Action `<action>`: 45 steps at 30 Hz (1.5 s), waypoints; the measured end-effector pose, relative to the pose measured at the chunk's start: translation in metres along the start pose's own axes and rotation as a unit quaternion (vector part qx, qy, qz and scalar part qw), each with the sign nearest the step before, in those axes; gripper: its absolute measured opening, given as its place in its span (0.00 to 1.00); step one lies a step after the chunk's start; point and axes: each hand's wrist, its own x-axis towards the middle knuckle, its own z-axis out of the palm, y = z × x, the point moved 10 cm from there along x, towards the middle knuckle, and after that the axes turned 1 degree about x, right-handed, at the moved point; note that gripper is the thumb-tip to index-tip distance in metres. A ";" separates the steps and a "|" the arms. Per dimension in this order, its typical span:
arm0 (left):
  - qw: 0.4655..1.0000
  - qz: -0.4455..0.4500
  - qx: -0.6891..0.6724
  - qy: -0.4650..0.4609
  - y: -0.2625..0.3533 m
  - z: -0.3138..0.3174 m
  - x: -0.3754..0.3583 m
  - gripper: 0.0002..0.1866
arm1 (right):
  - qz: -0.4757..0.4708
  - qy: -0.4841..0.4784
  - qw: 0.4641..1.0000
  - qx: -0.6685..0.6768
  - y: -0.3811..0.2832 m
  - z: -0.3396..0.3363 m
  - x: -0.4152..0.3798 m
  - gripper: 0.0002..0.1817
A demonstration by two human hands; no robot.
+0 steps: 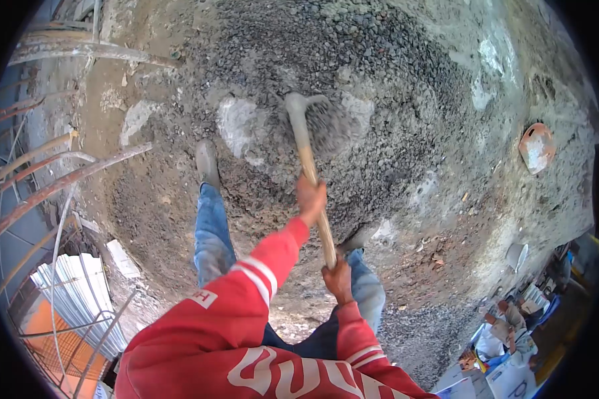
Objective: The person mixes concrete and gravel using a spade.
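Note:
My left hand [311, 199] is wrapped round the middle of a long wooden handle, that of what looks like a hoe [307, 163]. Near the handle's lower end, my right hand [339, 282] grips the same tool. Grey, cement-coloured coating covers the far part of the handle and the head. The head rests at or just above a heap of dark gravel [393, 73]; its blade points right and is partly hidden by blurred, moving gravel [333, 126]. Pale powdery patches [238, 126] lie on either side of the head.
Bent poles [66, 179] jut in from the left, above corrugated metal sheeting [90, 299] and orange mesh [50, 339]. A round reddish pan [537, 147] lies at right. Bags and mixed clutter [506, 339] fill the lower right. My boot [207, 161] stands beside the gravel.

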 end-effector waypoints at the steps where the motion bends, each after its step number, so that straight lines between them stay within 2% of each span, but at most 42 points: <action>1: 1.000 0.016 0.006 0.010 -0.007 -0.005 -0.020 0.14 | 0.002 -0.003 1.000 -0.007 0.012 -0.001 -0.020 0.20; 2: 0.999 0.031 0.013 0.020 -0.013 -0.010 -0.041 0.13 | -0.020 0.030 0.999 -0.009 0.015 -0.006 -0.035 0.19; 4: 0.999 0.040 0.007 0.031 0.028 -0.036 -0.059 0.12 | -0.045 0.056 0.997 -0.009 -0.001 -0.010 -0.034 0.19; 6: 0.997 0.026 -0.048 0.059 0.075 -0.073 -0.070 0.13 | -0.099 0.054 0.993 0.045 -0.048 -0.011 -0.019 0.14; 7: 0.994 0.019 -0.097 0.054 0.125 -0.095 -0.067 0.14 | -0.149 0.053 0.987 0.032 -0.085 -0.007 -0.003 0.15; 8: 0.987 0.069 -0.130 0.065 0.169 -0.117 -0.056 0.14 | -0.179 0.051 0.982 0.006 -0.117 0.000 0.018 0.16; 9: 0.977 0.118 -0.162 0.075 0.199 -0.136 -0.038 0.14 | -0.233 0.046 0.971 0.037 -0.169 0.004 0.039 0.19; 10: 0.963 0.226 -0.108 0.103 0.230 -0.158 -0.011 0.15 | -0.253 0.043 0.964 0.071 -0.211 0.010 0.063 0.20; 11: 0.954 0.233 -0.164 0.095 0.261 -0.171 0.010 0.17 | -0.307 0.028 0.948 0.081 -0.239 0.029 0.096 0.21; 12: 0.944 0.255 -0.196 0.075 0.272 -0.178 0.041 0.20 | -0.295 -0.007 0.951 0.086 -0.271 0.044 0.124 0.22; 14: 0.922 0.309 -0.079 0.217 0.279 -0.205 0.108 0.21 | -0.322 -0.014 0.943 0.080 -0.306 0.078 0.178 0.23; 15: 0.924 0.295 -0.013 0.242 0.259 -0.206 0.152 0.21 | -0.317 -0.019 0.945 0.082 -0.300 0.095 0.187 0.23; 16: 0.921 0.284 0.049 0.263 0.228 -0.200 0.195 0.22 | -0.259 -0.075 0.957 0.110 -0.285 0.117 0.202 0.23; 17: 0.940 0.200 0.113 0.254 0.173 -0.186 0.238 0.23 | -0.194 -0.131 0.963 0.136 -0.267 0.137 0.208 0.22; 18: 0.948 0.112 0.174 0.242 0.125 -0.173 0.260 0.23 | -0.187 -0.132 0.964 0.134 -0.255 0.148 0.197 0.22; 19: 0.950 0.110 0.170 0.239 0.121 -0.164 0.255 0.23 | -0.139 -0.086 0.981 0.103 -0.235 0.149 0.185 0.19; 20: 0.961 0.036 0.196 0.193 0.109 -0.143 0.249 0.23 | -0.088 -0.032 0.993 0.071 -0.213 0.137 0.182 0.16; 21: 0.962 -0.043 0.229 0.141 0.085 -0.127 0.236 0.22 | -0.069 -0.025 0.994 0.081 -0.191 0.135 0.184 0.15; 22: 0.961 -0.045 0.232 0.142 0.081 -0.124 0.216 0.22 | -0.067 -0.027 0.994 0.083 -0.174 0.135 0.176 0.15; 24: 0.965 -0.053 0.223 0.125 0.102 -0.106 0.214 0.23 | -0.020 -0.115 0.983 0.145 -0.173 0.124 0.188 0.14; 25: 0.972 -0.081 0.203 0.089 0.097 -0.095 0.210 0.21 | -0.017 -0.126 0.974 0.186 -0.195 0.089 0.160 0.10; 26: 0.983 -0.065 0.165 0.048 0.097 -0.084 0.197 0.20 | -0.021 -0.123 0.974 0.189 -0.198 0.067 0.147 0.10; 28: 0.996 -0.020 0.092 0.005 0.090 -0.065 0.155 0.19 | 0.074 -0.180 0.964 0.180 -0.167 0.047 0.107 0.20; 29: 0.998 0.009 0.059 0.001 0.086 -0.054 0.130 0.19 | 0.063 -0.160 0.973 0.154 -0.144 0.036 0.091 0.19; 31: 0.997 0.001 0.068 0.029 0.070 -0.039 0.068 0.19 | 0.049 -0.134 0.984 0.106 -0.098 0.017 0.048 0.18; 35: 0.996 -0.087 0.013 -0.022 0.040 -0.021 -0.045 0.15 | 0.014 -0.076 0.996 0.034 -0.042 -0.024 -0.030 0.18; 37: 0.989 -0.126 -0.075 -0.035 0.027 -0.020 -0.076 0.13 | -0.026 -0.017 0.999 -0.017 -0.029 -0.039 -0.040 0.17; 38: 0.988 -0.130 -0.074 -0.031 0.032 -0.028 -0.084 0.13 | -0.025 -0.022 0.999 -0.017 -0.027 -0.038 -0.035 0.17; 40: 0.985 -0.005 -0.164 -0.052 0.089 -0.044 -0.093 0.12 | -0.069 0.000 0.998 0.009 -0.043 -0.037 -0.018 0.17; 43: 0.980 0.122 -0.156 -0.021 0.189 -0.089 -0.052 0.13 | -0.238 0.049 0.970 0.026 -0.157 -0.029 0.043 0.19; 44: 0.974 0.191 -0.118 0.029 0.221 -0.107 -0.025 0.15 | -0.255 0.048 0.964 0.053 -0.196 -0.022 0.069 0.18; 45: 0.973 0.192 -0.124 0.039 0.250 -0.116 0.001 0.17 | -0.284 0.059 0.954 0.074 -0.234 -0.016 0.096 0.17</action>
